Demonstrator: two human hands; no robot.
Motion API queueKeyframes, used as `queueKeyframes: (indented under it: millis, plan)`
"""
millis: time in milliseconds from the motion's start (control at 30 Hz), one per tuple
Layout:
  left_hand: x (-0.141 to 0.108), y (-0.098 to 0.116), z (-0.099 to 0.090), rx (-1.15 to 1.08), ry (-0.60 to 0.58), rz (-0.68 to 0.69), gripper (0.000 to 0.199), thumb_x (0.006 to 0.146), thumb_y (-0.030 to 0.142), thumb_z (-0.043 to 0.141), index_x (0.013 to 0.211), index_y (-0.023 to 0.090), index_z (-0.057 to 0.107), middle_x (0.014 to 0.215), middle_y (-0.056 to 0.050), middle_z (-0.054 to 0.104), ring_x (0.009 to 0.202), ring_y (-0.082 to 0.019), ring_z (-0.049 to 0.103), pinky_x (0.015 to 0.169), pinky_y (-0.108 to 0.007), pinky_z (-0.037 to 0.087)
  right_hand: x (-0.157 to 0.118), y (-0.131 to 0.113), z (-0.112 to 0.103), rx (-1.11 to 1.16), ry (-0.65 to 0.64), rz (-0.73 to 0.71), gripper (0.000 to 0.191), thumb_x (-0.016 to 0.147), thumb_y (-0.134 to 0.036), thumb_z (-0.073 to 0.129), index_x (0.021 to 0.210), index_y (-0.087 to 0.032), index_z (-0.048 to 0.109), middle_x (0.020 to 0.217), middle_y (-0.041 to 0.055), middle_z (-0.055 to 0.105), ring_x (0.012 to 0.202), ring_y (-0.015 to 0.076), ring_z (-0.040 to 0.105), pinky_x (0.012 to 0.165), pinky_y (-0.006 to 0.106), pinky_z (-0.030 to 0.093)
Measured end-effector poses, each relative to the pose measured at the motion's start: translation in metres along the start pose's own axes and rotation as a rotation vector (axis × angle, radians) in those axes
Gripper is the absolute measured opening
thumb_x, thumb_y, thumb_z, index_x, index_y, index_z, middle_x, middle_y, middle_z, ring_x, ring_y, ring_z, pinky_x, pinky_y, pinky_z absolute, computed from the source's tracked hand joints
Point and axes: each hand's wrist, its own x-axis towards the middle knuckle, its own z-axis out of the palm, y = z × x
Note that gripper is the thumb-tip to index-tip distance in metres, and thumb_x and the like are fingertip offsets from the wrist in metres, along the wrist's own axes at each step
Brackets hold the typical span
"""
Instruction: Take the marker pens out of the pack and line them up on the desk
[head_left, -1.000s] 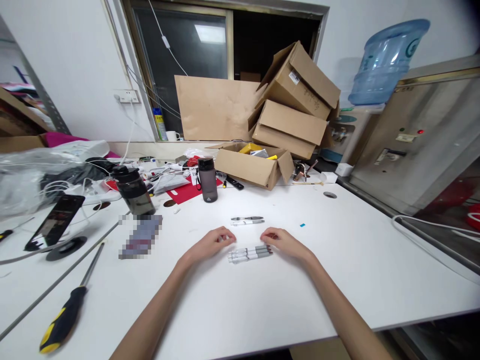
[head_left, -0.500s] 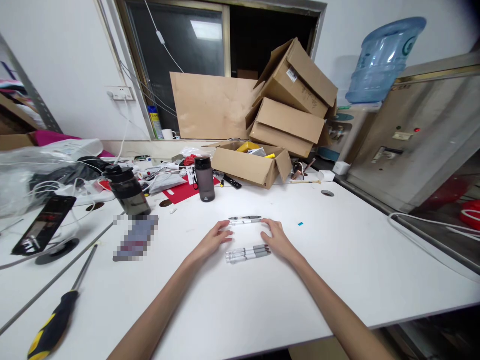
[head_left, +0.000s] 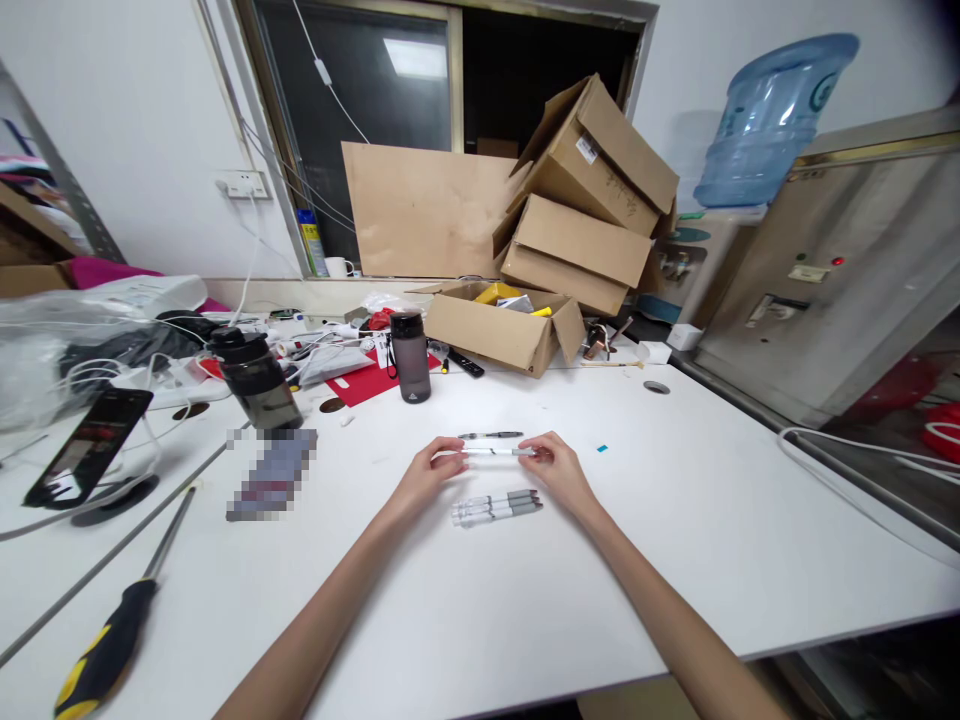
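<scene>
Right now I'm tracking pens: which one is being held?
The middle white pen, its ends pinched by left grip and right grip; the dark pen beyond and grouped pens nearer lie unheld.

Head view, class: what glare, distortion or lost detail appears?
Head view, top: a bright reflection glares in the window pane; head view, right: the water jug leans, perhaps from lens stretch; head view, left: a pixelated patch hides detail; head view, centre: the held pen looks soft.

A screwdriver (head_left: 112,640) lies left of a dark bottle (head_left: 411,362).
</scene>
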Motion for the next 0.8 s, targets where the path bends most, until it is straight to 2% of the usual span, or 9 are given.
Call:
queueKeyframes:
  millis: [133, 333, 500, 667, 800]
  plan:
    - [-0.001, 0.0, 0.0, 0.228, -0.026, 0.136, 0.03, 0.08, 0.041, 0.073, 0.102, 0.021, 0.067, 0.108, -0.007, 0.064, 0.101, -0.025, 0.064, 0.09, -0.038, 0.054, -0.007, -0.016, -0.001, -0.055, -0.107, -0.084, 0.018, 0.09, -0.036, 0.063, 0.097, -0.021, 0.071, 0.099, 0.0047, 0.059, 0.09, 0.0197, 0.061, 0.084, 0.034, 0.051]
    - [-0.008, 0.005, 0.007, 0.403, -0.027, 0.305, 0.016, 0.091, 0.036, 0.061, 0.1, 0.024, 0.067, 0.108, -0.005, 0.06, 0.096, -0.021, 0.062, 0.089, -0.034, 0.05, -0.017, -0.033, -0.002, -0.219, -0.183, -0.139, 0.015, 0.101, -0.032, 0.048, 0.101, -0.024, 0.061, 0.098, 0.0025, 0.061, 0.088, 0.0192, 0.058, 0.081, 0.032, 0.046]
    - [-0.013, 0.014, 0.009, 0.466, -0.047, 0.313, 0.02, 0.096, 0.038, 0.054, 0.1, 0.023, 0.065, 0.096, -0.003, 0.067, 0.088, -0.021, 0.06, 0.081, -0.03, 0.045, -0.018, -0.034, 0.001, -0.273, -0.219, -0.182, 0.021, 0.105, -0.033, 0.04, 0.101, -0.025, 0.059, 0.104, 0.0035, 0.063, 0.099, 0.0208, 0.057, 0.089, 0.034, 0.042]
    - [-0.016, 0.021, 0.01, 0.46, -0.136, 0.25, 0.032, 0.101, 0.043, 0.043, 0.102, 0.02, 0.066, 0.079, 0.0, 0.063, 0.075, -0.018, 0.054, 0.072, -0.027, 0.039, -0.015, -0.031, 0.003, -0.39, -0.2, -0.236, 0.027, 0.106, -0.024, 0.035, 0.085, -0.023, 0.053, 0.088, 0.0016, 0.062, 0.084, 0.0201, 0.055, 0.082, 0.034, 0.038]
    - [-0.012, 0.012, 0.014, 0.352, -0.15, 0.167, 0.035, 0.1, 0.045, 0.044, 0.097, 0.018, 0.067, 0.069, 0.003, 0.052, 0.065, -0.015, 0.044, 0.063, -0.026, 0.032, -0.013, -0.031, 0.003, -0.478, -0.176, -0.299, 0.028, 0.105, -0.02, 0.036, 0.082, -0.022, 0.053, 0.084, 0.0026, 0.061, 0.081, 0.0206, 0.053, 0.079, 0.034, 0.037]
